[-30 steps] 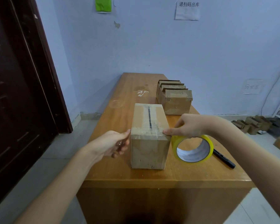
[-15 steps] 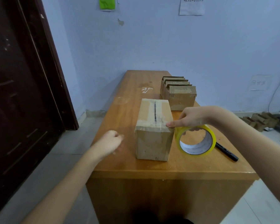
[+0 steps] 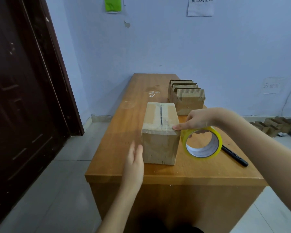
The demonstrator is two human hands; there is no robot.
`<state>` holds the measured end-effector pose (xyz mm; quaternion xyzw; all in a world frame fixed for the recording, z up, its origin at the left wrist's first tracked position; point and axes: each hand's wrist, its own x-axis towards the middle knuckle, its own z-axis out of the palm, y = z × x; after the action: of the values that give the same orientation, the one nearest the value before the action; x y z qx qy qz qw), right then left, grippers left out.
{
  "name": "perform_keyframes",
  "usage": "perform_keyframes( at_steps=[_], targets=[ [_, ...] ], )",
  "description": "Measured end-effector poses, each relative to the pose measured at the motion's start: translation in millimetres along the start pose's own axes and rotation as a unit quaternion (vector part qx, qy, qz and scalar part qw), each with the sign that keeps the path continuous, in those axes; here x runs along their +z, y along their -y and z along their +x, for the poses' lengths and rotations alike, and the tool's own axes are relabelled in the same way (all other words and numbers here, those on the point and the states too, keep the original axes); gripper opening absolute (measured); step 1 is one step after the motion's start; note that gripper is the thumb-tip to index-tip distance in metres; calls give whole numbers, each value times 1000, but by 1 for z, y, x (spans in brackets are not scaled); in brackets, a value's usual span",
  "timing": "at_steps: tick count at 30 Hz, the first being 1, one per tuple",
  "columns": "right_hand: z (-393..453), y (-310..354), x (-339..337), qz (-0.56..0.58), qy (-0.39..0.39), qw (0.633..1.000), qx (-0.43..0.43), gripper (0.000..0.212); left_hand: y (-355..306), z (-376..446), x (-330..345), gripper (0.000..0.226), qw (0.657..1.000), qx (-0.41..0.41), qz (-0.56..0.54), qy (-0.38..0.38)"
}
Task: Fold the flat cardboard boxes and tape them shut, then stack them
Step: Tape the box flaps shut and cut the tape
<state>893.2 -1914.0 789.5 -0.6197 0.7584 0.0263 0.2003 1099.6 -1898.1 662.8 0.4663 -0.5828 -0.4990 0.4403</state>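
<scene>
While the box is on the surface, these are the points of the moment:

Box: the folded cardboard box [image 3: 160, 132] stands near the front edge of the surface [image 3: 118, 125], approx. in the middle. Its long axis runs away from the person, toward the wall. A dark seam line runs along the top, with clear tape over it and across the near top edge.

Right hand: the right hand [image 3: 197, 119] is curled round the top of the yellow tape roll [image 3: 202, 143], which stands just beside the box on its right side. One extended finger presses on the near right top corner of the box.

Left hand: the left hand [image 3: 135, 163] is flat, fingers straight and together, holding nothing. It is at the box's near left corner, very close to the left side wall; touching or not, I cannot tell (it is a bit blurred).

Key relation: the box lies between both hands, left hand at its left wall, right hand at its right top corner. The left hand is the free one, so prob. it steadies or smooths the box while the tape is finished.

Other things: a stack of flat cardboard boxes [image 3: 186, 96] is behind the box, to the right; a black pen [image 3: 234, 156] lies right of the roll.

Writing: a paper sheet [image 3: 201, 5] on the wall has Chinese characters, cut by the frame, approx. "请扫码出库". Another small wall label [image 3: 271, 85] is too faint to read. No brand visible on box or roll.
</scene>
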Motion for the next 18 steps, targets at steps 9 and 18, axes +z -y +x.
perform_keyframes(
  at_steps=[9, 18],
  targets=[
    [3, 1, 0, -5, 1, 1000, -4, 66, -3, -4, 2, 60, 998, -28, 33, 35],
    [3, -1, 1, -7, 0, 1000, -10, 69, -39, 27, -3, 59, 766, 333, 550, 7]
  ],
)
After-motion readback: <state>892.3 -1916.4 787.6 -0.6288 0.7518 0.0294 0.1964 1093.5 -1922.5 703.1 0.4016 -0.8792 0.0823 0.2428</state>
